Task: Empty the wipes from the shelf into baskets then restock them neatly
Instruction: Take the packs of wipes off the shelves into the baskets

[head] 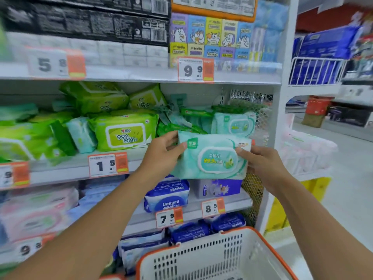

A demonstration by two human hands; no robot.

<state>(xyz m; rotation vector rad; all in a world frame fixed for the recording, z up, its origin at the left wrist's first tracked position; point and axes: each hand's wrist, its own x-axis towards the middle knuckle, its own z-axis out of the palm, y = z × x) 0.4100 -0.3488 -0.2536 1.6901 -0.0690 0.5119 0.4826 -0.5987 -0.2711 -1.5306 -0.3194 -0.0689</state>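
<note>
- Both bare forearms reach up and forward from the lower corners, converging in front of the white metal shelf (141,77).
- The left hand (161,156) grips the left edge of a soft mint-green wipes packet with a white oval lid (212,156), thumb on its face, fingers curled behind.
- The right hand (260,164) pinches the packet's right edge, thumb on front.
- The packet is held in the air, label outward, before the wipes shelf and above a white perforated plastic basket with an orange rim (212,257).

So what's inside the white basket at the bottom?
Nothing shows inside the basket; only its holed white walls and orange rim are visible. Its floor is cut off below the picture, so anything lying there stays unseen.
</note>
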